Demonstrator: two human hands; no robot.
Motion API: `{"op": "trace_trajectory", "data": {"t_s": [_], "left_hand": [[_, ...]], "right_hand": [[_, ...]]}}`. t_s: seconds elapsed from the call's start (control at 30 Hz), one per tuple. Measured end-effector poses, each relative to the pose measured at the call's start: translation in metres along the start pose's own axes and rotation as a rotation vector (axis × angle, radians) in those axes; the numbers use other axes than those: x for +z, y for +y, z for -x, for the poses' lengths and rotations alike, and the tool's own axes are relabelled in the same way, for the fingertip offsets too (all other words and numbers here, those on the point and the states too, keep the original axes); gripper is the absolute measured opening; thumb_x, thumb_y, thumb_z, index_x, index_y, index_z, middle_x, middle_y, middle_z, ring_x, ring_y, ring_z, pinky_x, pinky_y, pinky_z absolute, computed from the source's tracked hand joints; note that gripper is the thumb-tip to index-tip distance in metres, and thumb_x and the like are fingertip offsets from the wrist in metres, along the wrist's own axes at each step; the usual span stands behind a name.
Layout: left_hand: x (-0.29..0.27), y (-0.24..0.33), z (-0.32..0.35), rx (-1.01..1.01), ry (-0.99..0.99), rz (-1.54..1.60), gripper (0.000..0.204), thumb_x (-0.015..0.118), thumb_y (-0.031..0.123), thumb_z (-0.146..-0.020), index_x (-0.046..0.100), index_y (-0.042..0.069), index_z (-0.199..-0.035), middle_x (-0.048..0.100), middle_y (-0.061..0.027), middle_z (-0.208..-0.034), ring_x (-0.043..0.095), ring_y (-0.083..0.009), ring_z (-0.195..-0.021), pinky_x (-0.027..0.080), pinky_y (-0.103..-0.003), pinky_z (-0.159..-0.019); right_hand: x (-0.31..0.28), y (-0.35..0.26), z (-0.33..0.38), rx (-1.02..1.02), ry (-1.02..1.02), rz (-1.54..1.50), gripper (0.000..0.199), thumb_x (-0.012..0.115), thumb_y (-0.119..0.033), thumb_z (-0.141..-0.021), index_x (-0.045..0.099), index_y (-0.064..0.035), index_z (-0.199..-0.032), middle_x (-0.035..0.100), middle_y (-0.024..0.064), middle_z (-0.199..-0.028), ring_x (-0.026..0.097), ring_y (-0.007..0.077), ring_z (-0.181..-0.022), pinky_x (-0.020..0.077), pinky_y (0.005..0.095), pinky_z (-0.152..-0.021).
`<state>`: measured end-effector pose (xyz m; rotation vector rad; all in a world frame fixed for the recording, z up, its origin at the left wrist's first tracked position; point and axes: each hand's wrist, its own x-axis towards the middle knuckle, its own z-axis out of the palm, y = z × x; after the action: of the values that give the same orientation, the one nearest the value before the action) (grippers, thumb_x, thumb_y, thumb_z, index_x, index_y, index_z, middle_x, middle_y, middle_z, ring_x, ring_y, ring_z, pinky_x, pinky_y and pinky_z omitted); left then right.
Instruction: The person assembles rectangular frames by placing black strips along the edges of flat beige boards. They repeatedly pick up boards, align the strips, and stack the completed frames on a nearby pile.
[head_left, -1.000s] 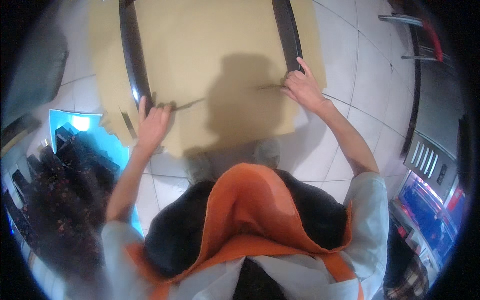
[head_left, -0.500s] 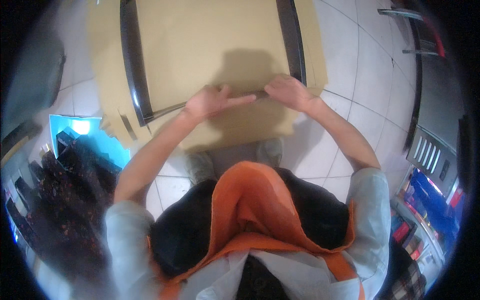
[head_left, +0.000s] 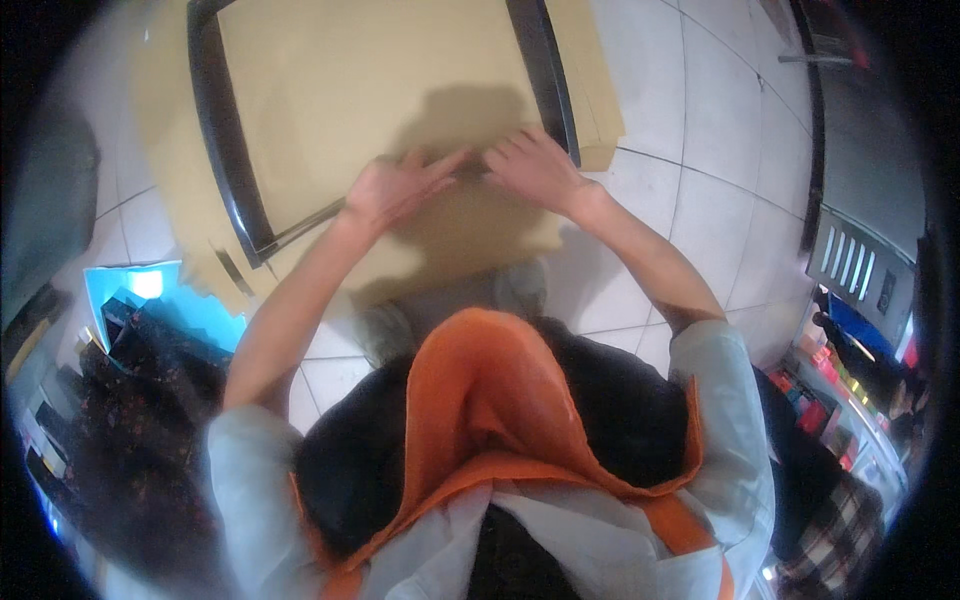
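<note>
A tan board (head_left: 370,90) lies in front of me with dark glossy strips along its sides: a left strip (head_left: 222,130) and a right strip (head_left: 543,80). A thinner dark strip (head_left: 305,228) runs along the near side between them, partly covered by my hands. My left hand (head_left: 400,188) rests on this near strip, thumb and fingers stretched out to the right. Close to its fingertips, my right hand (head_left: 535,170) lies palm down over the strip's right part, fingers extended. Its fingertips touch the surface; what is beneath them is hidden.
White floor tiles (head_left: 720,150) surround the board. At the left are a bright blue sheet (head_left: 205,320) and a dark speckled heap (head_left: 150,400). A grey slotted metal case (head_left: 850,255) and shelves with colourful items (head_left: 845,410) stand at the right.
The view has shifted, so the board sits further left and higher. My right hand's fingers, bent at the strip before, now lie more stretched out. Both hands stay at the near strip.
</note>
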<state>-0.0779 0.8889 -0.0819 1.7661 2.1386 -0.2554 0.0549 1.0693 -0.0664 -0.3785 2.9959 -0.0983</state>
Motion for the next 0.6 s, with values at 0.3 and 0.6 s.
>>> {"op": "trace_trajectory", "data": {"t_s": [0.3, 0.6], "left_hand": [[0.004, -0.001, 0.001, 0.061, 0.157, -0.021, 0.045, 0.040, 0.036, -0.091, 0.030, 0.036, -0.135, 0.054, -0.0039, -0.086, 0.058, -0.0201, -0.049, 0.047, -0.032, -0.038], [0.011, -0.010, 0.001, 0.107, 0.148, 0.191, 0.040, 0.038, 0.035, -0.092, 0.036, 0.031, -0.132, 0.055, -0.0077, -0.092, 0.062, -0.0231, -0.065, 0.051, -0.034, -0.049]], "right_hand": [[0.033, -0.037, 0.138, 1.411, 0.441, -1.274, 0.032, 0.051, -0.029, -0.089, 0.051, -0.0019, -0.106, 0.053, 0.0088, -0.105, 0.053, 0.0185, -0.095, 0.0425, 0.0335, -0.085], [0.009, -0.070, 0.150, 0.905, 0.057, -1.857, 0.049, 0.049, -0.032, -0.090, 0.041, -0.0004, -0.126, 0.049, 0.0130, -0.123, 0.044, 0.0248, -0.117, 0.0376, 0.0365, -0.096]]}}
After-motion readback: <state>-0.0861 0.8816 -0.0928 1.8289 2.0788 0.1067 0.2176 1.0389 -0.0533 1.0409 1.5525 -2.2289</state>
